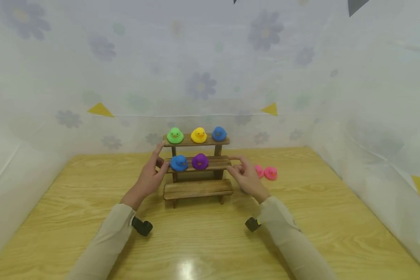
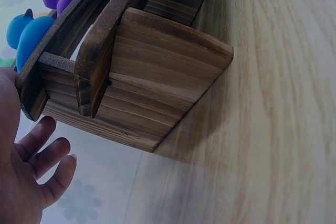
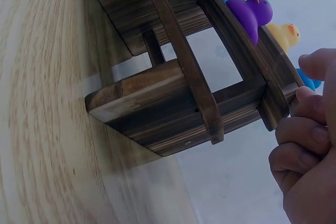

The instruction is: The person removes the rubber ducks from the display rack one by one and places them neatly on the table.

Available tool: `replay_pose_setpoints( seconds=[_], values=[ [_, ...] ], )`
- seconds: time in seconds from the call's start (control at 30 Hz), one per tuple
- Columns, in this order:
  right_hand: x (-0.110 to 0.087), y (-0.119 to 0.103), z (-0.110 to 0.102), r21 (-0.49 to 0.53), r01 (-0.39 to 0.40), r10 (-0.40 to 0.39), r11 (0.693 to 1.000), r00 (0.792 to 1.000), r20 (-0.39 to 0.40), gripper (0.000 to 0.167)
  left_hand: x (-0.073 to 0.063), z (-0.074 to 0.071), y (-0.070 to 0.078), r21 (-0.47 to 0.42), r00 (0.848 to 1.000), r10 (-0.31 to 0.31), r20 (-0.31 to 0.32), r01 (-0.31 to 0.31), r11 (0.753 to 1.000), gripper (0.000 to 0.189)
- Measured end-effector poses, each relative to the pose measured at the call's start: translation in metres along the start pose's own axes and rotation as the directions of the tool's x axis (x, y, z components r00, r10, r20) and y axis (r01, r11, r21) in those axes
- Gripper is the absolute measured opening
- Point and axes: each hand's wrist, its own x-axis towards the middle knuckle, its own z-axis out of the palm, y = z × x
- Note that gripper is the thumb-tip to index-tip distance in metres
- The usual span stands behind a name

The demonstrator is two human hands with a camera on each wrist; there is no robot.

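A three-tiered wooden stand (image 1: 198, 189) has its left and right ends between the two hands. My left hand (image 1: 147, 179) is spread at its left side, thumb tip at the middle shelf's end and index finger reaching up toward the top shelf. Loosely bent, the other left fingers (image 2: 59, 179) touch nothing. My right hand (image 1: 246, 177) grips the middle shelf's right end with thumb and index finger, its other fingers curled in. On the middle shelf sit a blue rubber duck (image 1: 179, 163) and a purple rubber duck (image 1: 200, 161).
Green (image 1: 175, 135), yellow (image 1: 198, 135) and blue rubber ducks (image 1: 219, 133) line the top shelf. Two pink rubber ducks (image 1: 271, 174) lie on the wooden table (image 1: 203, 241) beyond my right hand. A flowered white sheet (image 1: 203, 50) hangs behind.
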Motion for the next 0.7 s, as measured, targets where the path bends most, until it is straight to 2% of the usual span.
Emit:
replay_pose_setpoints(
  seconds=[0.3, 0.7],
  values=[
    [0.004, -0.004, 0.006, -0.007, -0.018, 0.018, 1.0, 1.0, 0.005, 0.037, 0.0, 0.0, 0.0, 0.003, 1.0, -0.006, -0.002, 0.006, 1.0, 0.063],
    [0.008, -0.009, 0.012, 0.039, -0.048, 0.047, 0.998, 0.998, 0.033, 0.041, 0.0, 0.0, 0.002, -0.001, 1.0, -0.02, 0.002, 0.02, 1.0, 0.062]
  ],
)
